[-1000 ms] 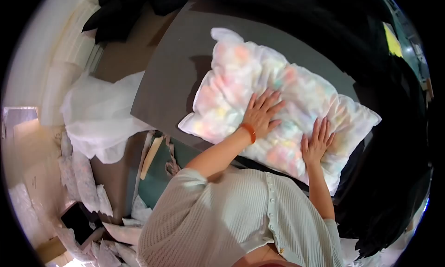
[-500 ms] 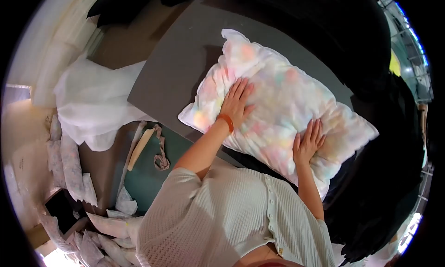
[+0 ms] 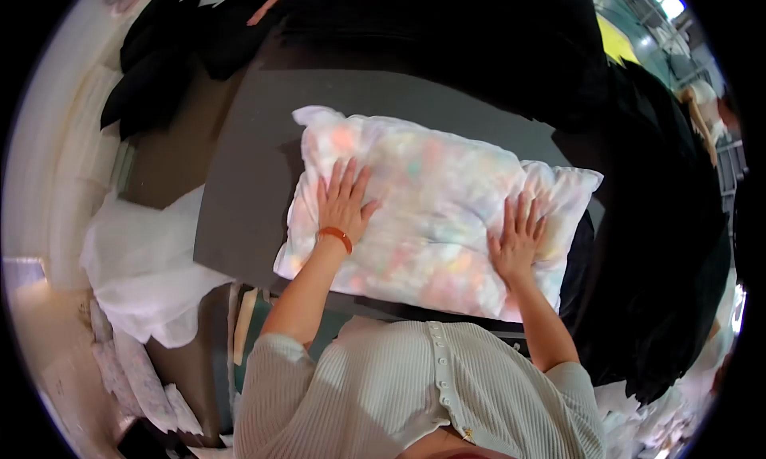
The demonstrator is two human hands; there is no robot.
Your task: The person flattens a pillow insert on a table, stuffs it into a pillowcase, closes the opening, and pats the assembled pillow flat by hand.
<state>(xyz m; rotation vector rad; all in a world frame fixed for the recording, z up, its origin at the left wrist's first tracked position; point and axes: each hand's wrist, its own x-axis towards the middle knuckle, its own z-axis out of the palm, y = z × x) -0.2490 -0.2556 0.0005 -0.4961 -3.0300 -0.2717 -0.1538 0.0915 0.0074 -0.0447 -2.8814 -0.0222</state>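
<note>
A plump white pillow (image 3: 435, 212) lies flat on the grey table (image 3: 239, 172), its filling of pink, orange and green bits showing through the thin cover. On its left part rests my left hand (image 3: 345, 204), palm down with fingers spread; an orange band circles that wrist. My right hand (image 3: 519, 240) presses on the pillow's right part, also palm down, fingers spread and pointing away from me. Creases run across the cover between the hands and near the right end. Neither hand grips the fabric.
Black fabric (image 3: 447, 36) is heaped along the table's far side and down the right (image 3: 662, 244). White sheer cloth (image 3: 144, 260) hangs at the left. Filled pillows (image 3: 144, 371) lie lower left, near a wooden strip (image 3: 243, 327). Other people's arms show at the far left and right edges.
The view has turned, so the table and pillow appear more level and further left. Both hands stay on the pillow, fingers now spread wider. The pillow looks somewhat flatter.
</note>
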